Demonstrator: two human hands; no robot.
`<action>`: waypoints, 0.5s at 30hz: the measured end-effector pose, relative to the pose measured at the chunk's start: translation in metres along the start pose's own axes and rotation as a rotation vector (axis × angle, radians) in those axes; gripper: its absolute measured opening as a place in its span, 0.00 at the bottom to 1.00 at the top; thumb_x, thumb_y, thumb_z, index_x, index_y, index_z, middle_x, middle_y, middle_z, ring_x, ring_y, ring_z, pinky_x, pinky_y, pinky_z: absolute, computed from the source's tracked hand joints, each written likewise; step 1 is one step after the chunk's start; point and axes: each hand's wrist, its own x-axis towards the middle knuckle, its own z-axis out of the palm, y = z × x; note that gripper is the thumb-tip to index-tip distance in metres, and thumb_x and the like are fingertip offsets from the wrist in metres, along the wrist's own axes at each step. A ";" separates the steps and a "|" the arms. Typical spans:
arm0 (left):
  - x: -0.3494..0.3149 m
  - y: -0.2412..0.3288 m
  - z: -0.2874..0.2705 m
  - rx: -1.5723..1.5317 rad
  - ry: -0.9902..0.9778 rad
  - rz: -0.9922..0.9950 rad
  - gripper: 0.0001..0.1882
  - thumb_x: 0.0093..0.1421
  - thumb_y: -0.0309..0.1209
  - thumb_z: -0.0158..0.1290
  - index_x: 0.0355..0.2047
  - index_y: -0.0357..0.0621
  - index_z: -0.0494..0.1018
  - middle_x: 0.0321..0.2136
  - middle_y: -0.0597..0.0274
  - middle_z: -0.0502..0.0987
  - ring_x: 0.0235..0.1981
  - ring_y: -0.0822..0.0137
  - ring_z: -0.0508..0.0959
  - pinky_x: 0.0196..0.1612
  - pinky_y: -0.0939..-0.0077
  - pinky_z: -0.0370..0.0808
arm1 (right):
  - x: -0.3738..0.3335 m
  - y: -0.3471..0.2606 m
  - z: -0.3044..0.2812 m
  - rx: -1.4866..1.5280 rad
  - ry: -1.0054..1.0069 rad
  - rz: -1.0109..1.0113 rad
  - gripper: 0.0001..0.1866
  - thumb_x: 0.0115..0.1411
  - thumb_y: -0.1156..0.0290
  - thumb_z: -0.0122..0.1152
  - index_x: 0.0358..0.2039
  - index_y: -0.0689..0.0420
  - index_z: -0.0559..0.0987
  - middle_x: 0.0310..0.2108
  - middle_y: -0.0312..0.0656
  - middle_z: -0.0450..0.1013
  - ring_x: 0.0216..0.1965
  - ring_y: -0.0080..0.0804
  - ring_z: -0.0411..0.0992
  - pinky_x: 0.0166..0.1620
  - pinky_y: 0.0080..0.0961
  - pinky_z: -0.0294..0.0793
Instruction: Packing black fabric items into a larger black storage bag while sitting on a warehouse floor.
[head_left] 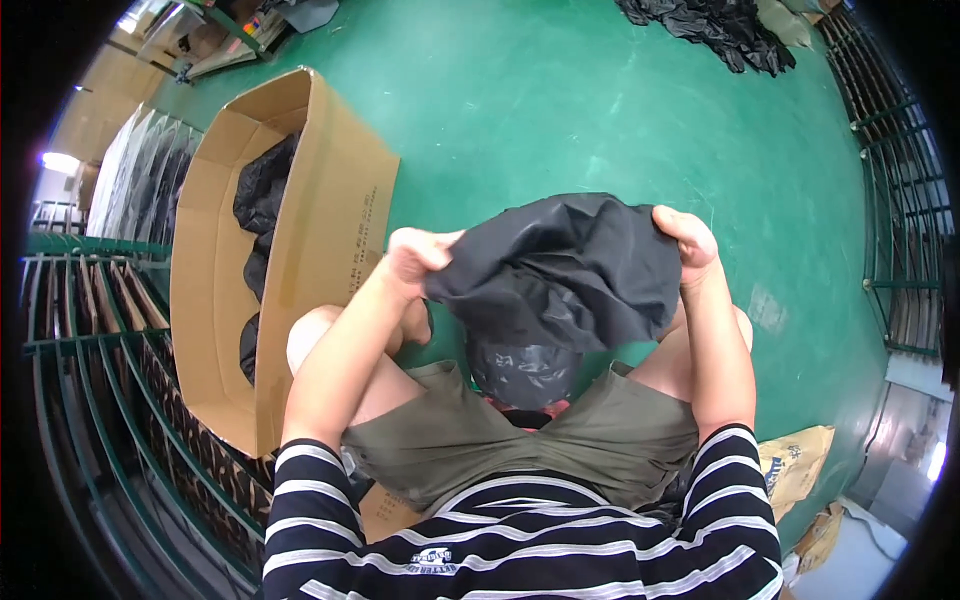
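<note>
Carton point(300, 250): standing open just left of the knee; black pieces lying inside; its near wall is crowding the left elbow
Left hand point(415, 255): clenching the left edge of the black cloth point(565, 265)
Black cloth: hanging bunched between both hands, above the lap; a loose fold could be slipping free
Right hand point(690, 240): pinching the right edge
Green floor point(600, 110): lying open ahead and rightward; wire racks point(900, 200) are bounding the far right

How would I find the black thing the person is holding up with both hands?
Start at the big open cardboard box on the green floor. Just right of it, above the person's knees, is the black cloth. Unlike the other dark pieces, both hands stretch it out.
</note>
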 end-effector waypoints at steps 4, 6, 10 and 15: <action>0.016 -0.034 -0.002 -0.061 0.162 -0.066 0.29 0.59 0.34 0.51 0.58 0.32 0.62 0.53 0.47 0.71 0.52 0.55 0.74 0.57 0.59 0.68 | -0.004 0.007 0.003 0.000 -0.036 0.011 0.17 0.66 0.67 0.47 0.42 0.70 0.76 0.41 0.55 0.76 0.40 0.44 0.77 0.45 0.39 0.78; 0.019 -0.029 0.017 0.027 0.375 -0.193 0.25 0.59 0.33 0.52 0.54 0.29 0.65 0.50 0.48 0.73 0.49 0.56 0.76 0.55 0.62 0.70 | 0.000 0.007 0.000 0.164 -0.039 0.035 0.17 0.66 0.67 0.47 0.42 0.70 0.76 0.41 0.56 0.76 0.41 0.45 0.77 0.45 0.40 0.78; 0.002 -0.013 0.012 -0.094 0.075 -0.178 0.24 0.60 0.29 0.47 0.52 0.22 0.64 0.50 0.41 0.73 0.49 0.52 0.76 0.58 0.61 0.68 | 0.003 -0.003 0.007 0.126 -0.130 0.030 0.17 0.66 0.66 0.48 0.42 0.69 0.76 0.41 0.55 0.76 0.40 0.43 0.77 0.45 0.38 0.78; 0.026 -0.038 0.028 -0.473 -0.030 0.061 0.36 0.62 0.43 0.44 0.62 0.27 0.53 0.61 0.40 0.58 0.62 0.48 0.61 0.65 0.52 0.55 | 0.004 0.011 0.001 -0.081 0.046 0.028 0.13 0.64 0.64 0.54 0.35 0.63 0.78 0.35 0.44 0.78 0.33 0.31 0.77 0.39 0.28 0.77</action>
